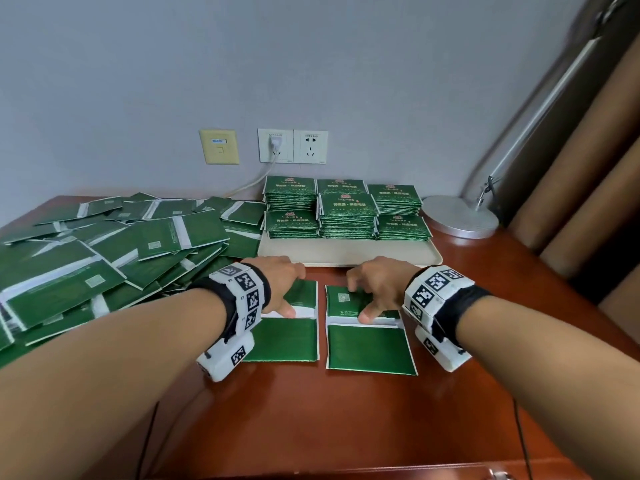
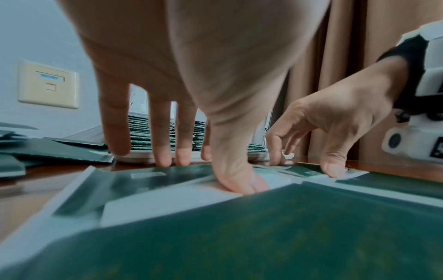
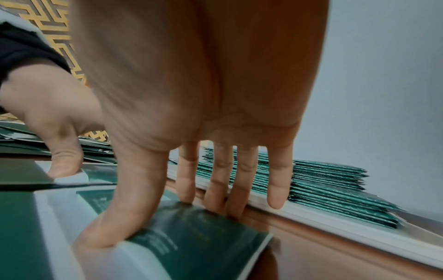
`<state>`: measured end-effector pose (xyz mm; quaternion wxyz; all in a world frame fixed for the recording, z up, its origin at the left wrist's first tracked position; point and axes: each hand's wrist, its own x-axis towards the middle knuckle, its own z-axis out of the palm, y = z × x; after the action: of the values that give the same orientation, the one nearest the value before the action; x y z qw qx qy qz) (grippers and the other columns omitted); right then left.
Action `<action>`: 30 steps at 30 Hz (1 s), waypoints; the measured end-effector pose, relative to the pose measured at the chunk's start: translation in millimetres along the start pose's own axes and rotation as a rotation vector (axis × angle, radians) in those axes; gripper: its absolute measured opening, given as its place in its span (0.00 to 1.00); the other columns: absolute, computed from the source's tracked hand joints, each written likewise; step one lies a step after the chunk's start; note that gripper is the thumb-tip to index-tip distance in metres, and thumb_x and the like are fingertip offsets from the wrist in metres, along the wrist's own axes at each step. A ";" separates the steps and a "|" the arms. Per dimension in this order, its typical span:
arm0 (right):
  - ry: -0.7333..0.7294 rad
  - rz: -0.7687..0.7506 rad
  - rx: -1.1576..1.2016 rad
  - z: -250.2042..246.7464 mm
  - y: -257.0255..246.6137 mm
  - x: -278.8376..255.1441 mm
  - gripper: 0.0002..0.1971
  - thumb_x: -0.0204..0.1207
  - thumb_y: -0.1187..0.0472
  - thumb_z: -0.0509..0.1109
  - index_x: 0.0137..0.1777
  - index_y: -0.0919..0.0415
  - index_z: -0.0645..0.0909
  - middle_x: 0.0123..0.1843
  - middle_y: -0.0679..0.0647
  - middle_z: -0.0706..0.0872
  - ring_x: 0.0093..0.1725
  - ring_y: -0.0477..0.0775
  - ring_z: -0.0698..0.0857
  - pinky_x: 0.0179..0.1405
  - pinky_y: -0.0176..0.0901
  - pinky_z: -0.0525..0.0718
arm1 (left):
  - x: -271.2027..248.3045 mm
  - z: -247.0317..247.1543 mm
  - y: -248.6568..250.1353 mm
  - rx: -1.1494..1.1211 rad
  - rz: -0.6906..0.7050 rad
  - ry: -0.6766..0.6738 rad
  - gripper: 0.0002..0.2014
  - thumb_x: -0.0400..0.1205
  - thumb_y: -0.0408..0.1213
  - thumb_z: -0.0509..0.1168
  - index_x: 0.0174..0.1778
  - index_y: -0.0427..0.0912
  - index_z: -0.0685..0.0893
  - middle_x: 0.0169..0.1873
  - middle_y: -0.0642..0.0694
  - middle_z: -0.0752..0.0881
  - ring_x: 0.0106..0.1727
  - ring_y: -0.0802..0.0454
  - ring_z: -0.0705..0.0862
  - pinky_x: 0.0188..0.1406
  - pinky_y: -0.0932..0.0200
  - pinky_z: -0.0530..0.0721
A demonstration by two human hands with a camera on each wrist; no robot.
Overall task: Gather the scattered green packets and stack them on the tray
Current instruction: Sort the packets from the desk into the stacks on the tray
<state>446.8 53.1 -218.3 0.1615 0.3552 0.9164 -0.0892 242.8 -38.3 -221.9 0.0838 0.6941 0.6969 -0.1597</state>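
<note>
Two green packets lie back side up, side by side on the wooden table just before the tray (image 1: 346,252). My left hand (image 1: 294,294) (image 2: 203,173) spans the far half of the left packet (image 1: 282,341) (image 2: 263,236), thumb on its white strip and fingertips at its far edge. My right hand (image 1: 360,299) (image 3: 155,223) grips the right packet (image 1: 370,348) (image 3: 203,236) the same way, and that packet's far corner looks slightly raised. Several neat stacks of packets (image 1: 346,209) (image 3: 335,189) stand on the tray. A loose pile of packets (image 1: 104,258) covers the table's left side.
A silver lamp base (image 1: 460,216) sits to the right of the tray, its arm rising toward the brown curtain (image 1: 588,168). Wall sockets (image 1: 292,145) with a plugged white cable are behind the tray. Bare wood lies between the two packets and me.
</note>
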 end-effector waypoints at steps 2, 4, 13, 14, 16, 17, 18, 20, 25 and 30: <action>-0.026 -0.003 -0.053 -4.4 -5.4 3.5 0.29 0.67 0.49 0.85 0.64 0.57 0.77 0.55 0.53 0.84 0.54 0.57 0.81 0.54 0.49 0.80 | 4.0 -2.6 -0.1 0.008 -0.001 -0.033 0.38 0.77 0.55 0.75 0.80 0.51 0.66 0.71 0.48 0.76 0.68 0.44 0.79 0.63 0.45 0.80; -0.055 0.004 -0.106 -8.9 -9.9 7.4 0.31 0.66 0.49 0.85 0.65 0.59 0.76 0.58 0.55 0.84 0.56 0.58 0.81 0.58 0.51 0.81 | 8.4 -5.3 1.0 0.036 0.006 -0.060 0.41 0.75 0.56 0.76 0.81 0.50 0.65 0.71 0.47 0.76 0.66 0.44 0.80 0.63 0.45 0.81; -0.111 0.031 -0.074 -14.0 -11.5 16.4 0.35 0.63 0.51 0.87 0.65 0.59 0.72 0.60 0.56 0.83 0.53 0.57 0.79 0.52 0.48 0.78 | 19.3 -13.0 2.9 0.121 0.006 -0.129 0.46 0.73 0.61 0.75 0.82 0.48 0.61 0.66 0.44 0.82 0.64 0.42 0.81 0.67 0.45 0.78; -0.117 0.034 -0.082 -14.5 -12.2 17.2 0.35 0.62 0.50 0.87 0.63 0.59 0.72 0.58 0.55 0.83 0.53 0.58 0.80 0.53 0.49 0.79 | 19.8 -13.3 2.2 0.116 0.002 -0.133 0.47 0.73 0.61 0.75 0.82 0.48 0.61 0.65 0.45 0.83 0.64 0.43 0.82 0.68 0.45 0.77; -0.138 0.043 -0.108 -16.4 -15.2 18.5 0.34 0.62 0.49 0.88 0.59 0.59 0.72 0.55 0.54 0.83 0.53 0.59 0.81 0.54 0.51 0.81 | 21.1 -13.5 1.2 0.102 -0.005 -0.140 0.48 0.72 0.61 0.76 0.82 0.47 0.61 0.66 0.44 0.83 0.65 0.43 0.82 0.68 0.45 0.78; -0.155 0.045 -0.119 -17.5 -16.7 19.4 0.33 0.62 0.49 0.87 0.58 0.61 0.73 0.54 0.54 0.84 0.53 0.59 0.82 0.55 0.51 0.82 | 21.9 -13.3 0.7 0.089 -0.006 -0.140 0.48 0.72 0.61 0.77 0.82 0.46 0.62 0.66 0.44 0.83 0.65 0.43 0.82 0.67 0.45 0.79; -0.172 0.043 -0.124 -18.8 -18.2 20.1 0.32 0.62 0.49 0.87 0.59 0.63 0.76 0.54 0.55 0.86 0.53 0.60 0.83 0.57 0.52 0.83 | 22.9 -13.1 0.2 0.073 -0.006 -0.138 0.49 0.71 0.61 0.77 0.83 0.45 0.62 0.68 0.43 0.82 0.66 0.43 0.82 0.67 0.45 0.80; -0.192 0.039 -0.112 -21.4 -20.4 21.1 0.32 0.63 0.50 0.87 0.62 0.65 0.79 0.54 0.53 0.87 0.53 0.59 0.85 0.61 0.53 0.83 | 24.7 -12.2 -1.7 0.033 -0.002 -0.128 0.50 0.70 0.61 0.78 0.83 0.43 0.63 0.71 0.42 0.81 0.69 0.43 0.80 0.69 0.47 0.79; -0.182 0.064 -0.088 -22.6 -22.5 22.5 0.35 0.60 0.50 0.88 0.65 0.63 0.81 0.54 0.56 0.89 0.57 0.60 0.87 0.67 0.57 0.82 | 25.4 -10.5 -5.3 -0.001 -0.024 -0.115 0.46 0.68 0.65 0.77 0.74 0.38 0.74 0.59 0.43 0.85 0.59 0.45 0.84 0.59 0.52 0.83; -0.150 0.087 -0.087 -22.9 -23.4 19.8 0.32 0.60 0.49 0.88 0.61 0.58 0.79 0.45 0.50 0.82 0.52 0.57 0.84 0.64 0.53 0.82 | 24.7 -12.4 -4.2 -0.001 -0.055 -0.102 0.44 0.67 0.65 0.78 0.69 0.37 0.77 0.55 0.43 0.87 0.55 0.45 0.86 0.51 0.54 0.84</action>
<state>411.9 54.7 -203.0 0.2488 0.3794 0.8885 -0.0686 239.4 -10.8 -218.3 0.1151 0.6654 0.7108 -0.1968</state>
